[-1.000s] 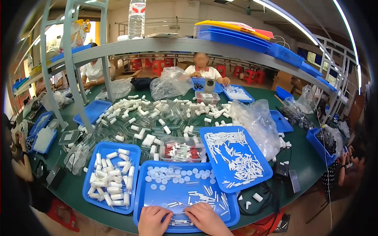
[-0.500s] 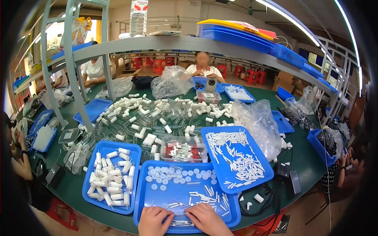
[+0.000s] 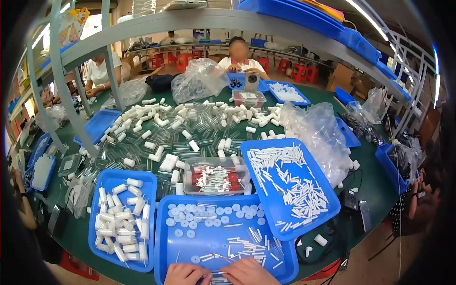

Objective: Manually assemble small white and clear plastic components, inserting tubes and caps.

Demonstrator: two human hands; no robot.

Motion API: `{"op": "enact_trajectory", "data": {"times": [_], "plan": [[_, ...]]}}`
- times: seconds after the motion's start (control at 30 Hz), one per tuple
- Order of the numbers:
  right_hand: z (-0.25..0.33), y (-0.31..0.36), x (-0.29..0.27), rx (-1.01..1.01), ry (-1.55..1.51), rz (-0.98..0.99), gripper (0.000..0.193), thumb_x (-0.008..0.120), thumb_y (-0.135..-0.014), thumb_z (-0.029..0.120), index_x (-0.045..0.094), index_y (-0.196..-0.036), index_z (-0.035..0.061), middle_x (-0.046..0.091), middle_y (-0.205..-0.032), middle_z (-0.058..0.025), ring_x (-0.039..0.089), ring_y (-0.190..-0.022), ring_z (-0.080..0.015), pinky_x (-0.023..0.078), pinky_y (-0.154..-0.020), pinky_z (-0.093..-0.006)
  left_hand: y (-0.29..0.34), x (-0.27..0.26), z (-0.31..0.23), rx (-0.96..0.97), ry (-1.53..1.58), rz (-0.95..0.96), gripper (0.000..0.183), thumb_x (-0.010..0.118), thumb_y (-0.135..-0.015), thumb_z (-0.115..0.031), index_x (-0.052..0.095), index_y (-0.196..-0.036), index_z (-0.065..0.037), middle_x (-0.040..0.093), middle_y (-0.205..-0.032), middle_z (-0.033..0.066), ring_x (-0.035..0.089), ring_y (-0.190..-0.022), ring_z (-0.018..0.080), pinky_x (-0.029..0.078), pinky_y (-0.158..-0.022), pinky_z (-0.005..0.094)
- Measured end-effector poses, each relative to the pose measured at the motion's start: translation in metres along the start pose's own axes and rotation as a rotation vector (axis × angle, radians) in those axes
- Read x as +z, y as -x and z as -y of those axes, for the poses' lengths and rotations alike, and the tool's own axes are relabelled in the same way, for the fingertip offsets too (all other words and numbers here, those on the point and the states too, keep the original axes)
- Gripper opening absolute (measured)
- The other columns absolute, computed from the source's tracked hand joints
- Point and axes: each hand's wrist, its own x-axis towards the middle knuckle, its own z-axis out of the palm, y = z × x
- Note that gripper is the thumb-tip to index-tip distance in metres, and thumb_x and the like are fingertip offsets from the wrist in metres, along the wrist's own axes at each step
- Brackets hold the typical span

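Observation:
At the near rim of a blue tray [image 3: 190,244], my left hand [image 3: 186,274] and my right hand [image 3: 250,272] face each other with fingers pinched. A thin rod with a white section [image 3: 217,273] spans the gap between their fingertips; its ends are covered by the fingers. Under and beside the hands lie more thin rods, partly hidden. Farther up the same tray are translucent round discs [image 3: 236,207], along with scattered short white tubes [image 3: 251,247] to the right. One loose disc [image 3: 195,259] lies close to my left fingers.
On the left, a blue tray [image 3: 153,223] holds white cylinders with thin tips. Another blue tray [image 3: 327,202], full of short white tubes, overlaps the middle tray's right corner. Behind stands a clear box [image 3: 190,187] of red and white sticks. A grey shelf beam [image 3: 190,23] crosses overhead.
The view has shifted, so the trays and hands sit lower in it. My hands have come closer together, still pinching near the tray's front.

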Motion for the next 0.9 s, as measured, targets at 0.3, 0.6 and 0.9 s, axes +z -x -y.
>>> {"op": "enact_trajectory", "data": {"times": [0.3, 0.6, 0.9], "plan": [[-0.001, -0.007, -0.006, -0.035, -0.020, 0.143, 0.020, 0.062, -0.078, 0.006, 0.058, -0.096, -0.0015, 0.054, -0.086, -0.0095, 0.051, -0.083, -0.0254, 0.041, -0.074, -0.0349, -0.009, -0.005, 0.002, -0.004, 0.039, 0.083, 0.016, 0.070, -0.071, -0.008, 0.064, -0.087, -0.007, 0.059, -0.091, 0.0052, 0.055, -0.086, 0.0264, 0.041, -0.074, 0.0371], [-0.010, -0.016, -0.013, 0.035, -0.213, 0.292, 0.029, 0.057, -0.079, 0.011, 0.057, -0.104, -0.0035, 0.054, -0.095, -0.0105, 0.050, -0.090, -0.0249, 0.039, -0.079, -0.0350, -0.016, -0.003, 0.011, 0.040, 0.027, 0.134, 0.019, 0.074, -0.070, -0.013, 0.065, -0.086, -0.010, 0.059, -0.095, 0.0026, 0.054, -0.086, 0.0237, 0.039, -0.073, 0.0367], [-0.009, -0.017, -0.012, 0.066, -0.235, 0.256, 0.025, 0.055, -0.082, 0.010, 0.058, -0.103, -0.0040, 0.056, -0.097, -0.0112, 0.051, -0.090, -0.0257, 0.039, -0.079, -0.0347, -0.017, -0.003, 0.011, 0.017, 0.023, 0.117, 0.018, 0.074, -0.069, -0.015, 0.067, -0.085, -0.010, 0.059, -0.096, 0.0034, 0.055, -0.089, 0.0250, 0.040, -0.076, 0.0373]]}}
